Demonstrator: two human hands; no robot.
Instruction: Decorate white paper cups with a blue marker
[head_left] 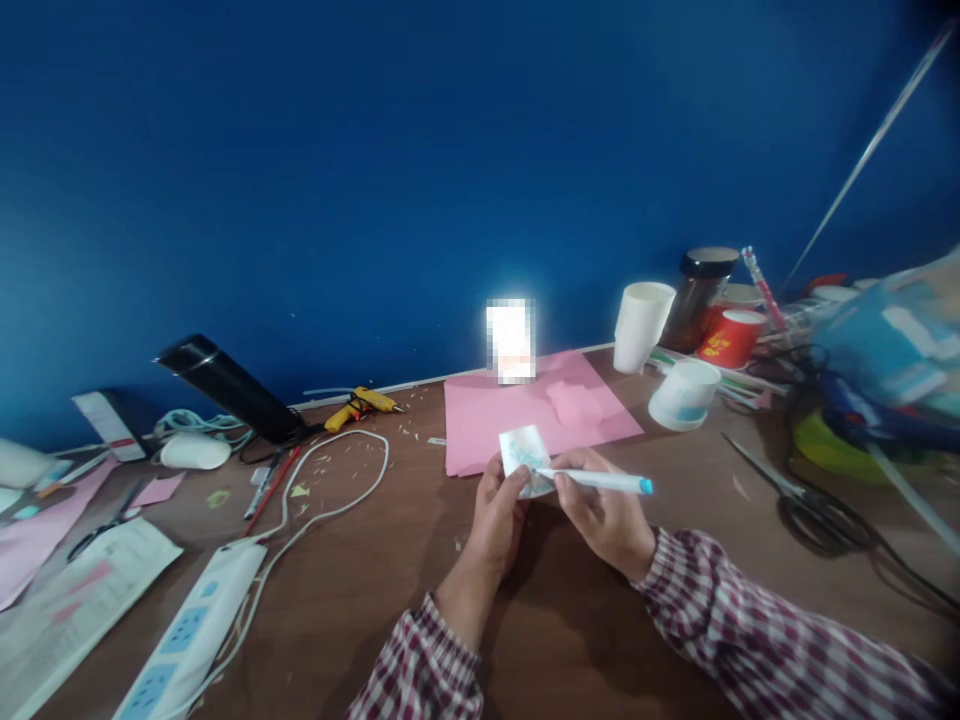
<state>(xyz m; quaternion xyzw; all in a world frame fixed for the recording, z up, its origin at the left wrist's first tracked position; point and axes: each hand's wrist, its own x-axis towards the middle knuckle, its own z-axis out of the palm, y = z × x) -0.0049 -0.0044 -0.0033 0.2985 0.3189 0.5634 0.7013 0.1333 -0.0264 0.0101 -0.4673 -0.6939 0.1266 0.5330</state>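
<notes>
My left hand pinches a small white paper piece between thumb and fingers, low over the table. Pale blue drawn marks cover part of its face. In my right hand is a white marker pen with a light blue end, lying almost level and pointing left. Its tip meets the paper piece or hovers just over it; I cannot tell which. Just beyond both hands lie pink paper sheets, with a crumpled pink piece on top.
A bright, pixelated upright panel stands by the blue wall. White paper cups, a red cup and black-handled scissors are on the right. At left are a power strip, its cord, a yellow glue gun and a black cylinder.
</notes>
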